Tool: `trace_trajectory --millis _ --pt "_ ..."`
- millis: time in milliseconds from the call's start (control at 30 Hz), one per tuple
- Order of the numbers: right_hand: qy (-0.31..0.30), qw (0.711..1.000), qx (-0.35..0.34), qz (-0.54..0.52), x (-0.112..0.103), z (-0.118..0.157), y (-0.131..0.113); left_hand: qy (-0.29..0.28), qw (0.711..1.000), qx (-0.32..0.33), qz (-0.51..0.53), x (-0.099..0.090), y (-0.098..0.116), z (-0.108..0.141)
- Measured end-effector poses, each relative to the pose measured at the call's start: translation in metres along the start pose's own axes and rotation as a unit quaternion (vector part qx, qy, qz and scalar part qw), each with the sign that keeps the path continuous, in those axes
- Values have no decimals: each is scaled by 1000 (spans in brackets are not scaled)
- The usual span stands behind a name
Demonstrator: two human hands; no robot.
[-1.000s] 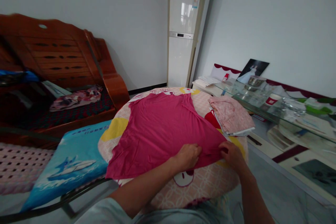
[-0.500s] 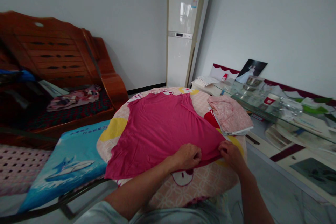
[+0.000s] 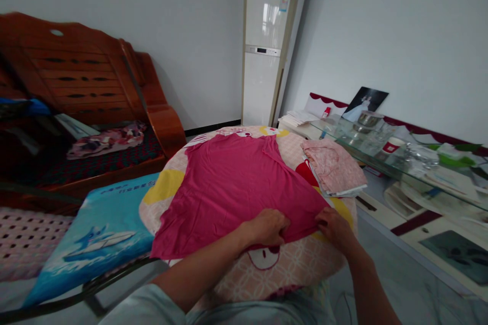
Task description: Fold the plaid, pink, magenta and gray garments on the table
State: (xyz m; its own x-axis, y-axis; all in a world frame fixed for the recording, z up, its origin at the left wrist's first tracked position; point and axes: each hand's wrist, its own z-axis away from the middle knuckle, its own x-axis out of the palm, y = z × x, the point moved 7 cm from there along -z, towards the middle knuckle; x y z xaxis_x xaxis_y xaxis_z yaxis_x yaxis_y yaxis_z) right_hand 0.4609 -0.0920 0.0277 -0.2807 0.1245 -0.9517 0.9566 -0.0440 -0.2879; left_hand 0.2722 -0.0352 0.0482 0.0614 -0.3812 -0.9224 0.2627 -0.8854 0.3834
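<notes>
- Patterned cloth (image 3: 293, 269) covers the table; the pink shirt (image 3: 236, 183) lies spread over it.
- Left hand (image 3: 269, 226): fingers curled at the shirt's near edge; whether they pinch it, I cannot tell.
- Right hand (image 3: 333, 223): thumb and fingers close together, pinching the shirt's near right corner.
- Folded clothes (image 3: 335, 165) lie beyond that hand.

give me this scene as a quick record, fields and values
garment: magenta top, spread out, slightly wrinkled
left hand: left hand on its near edge, fingers curled
right hand: right hand at its near right corner, grip unclear
surface: patterned cloth under the top
beside it: folded pink garment, right
left side: wooden bench, blue cushion
background: floor-standing air conditioner
right side: paper cup on glass shelf
</notes>
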Motion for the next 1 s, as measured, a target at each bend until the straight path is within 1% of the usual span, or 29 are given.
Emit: trace_trajectory --millis 100,200,333,433,500,567,633,667,733,767,867,933,1000 --pt "12 1000 0 7 0 -1 -2 36 999 -17 -23 3 0 2" --pt "22 1000 10 -8 -4 -1 1 46 999 -22 -5 3 -2 1" --pt "22 1000 5 -21 -11 3 3 39 998 21 35 2 3 3" --pt "2 1000 7 9 -8 6 3 20 998 35 42 3 3 1" --pt "-17 999 10 39 -4 6 3 9 996 65 61 1 3 -4" --pt "-33 997 9 68 -2 4 2 20 992 98 77 -5 2 -11" --pt "-39 995 14 92 -4 -3 0 56 989 113 74 -10 -2 -19" --pt "-32 994 17 100 -6 -8 -2 75 989 112 68 -10 -4 -23" --pt "1 995 10 98 -15 -21 -12 96 987 115 56 -2 -6 -27" --pt "24 996 -8 85 -18 -30 -20 99 987 118 50 4 -6 -28" --pt "103 990 -100 12 -24 -63 -48 97 987 124 22 24 -4 -28" --pt "146 978 -142 -35 -20 -88 -61 93 988 123 5 31 -3 -27" --pt "153 972 -164 -66 -7 -117 -69 87 988 127 -11 33 -2 -26"
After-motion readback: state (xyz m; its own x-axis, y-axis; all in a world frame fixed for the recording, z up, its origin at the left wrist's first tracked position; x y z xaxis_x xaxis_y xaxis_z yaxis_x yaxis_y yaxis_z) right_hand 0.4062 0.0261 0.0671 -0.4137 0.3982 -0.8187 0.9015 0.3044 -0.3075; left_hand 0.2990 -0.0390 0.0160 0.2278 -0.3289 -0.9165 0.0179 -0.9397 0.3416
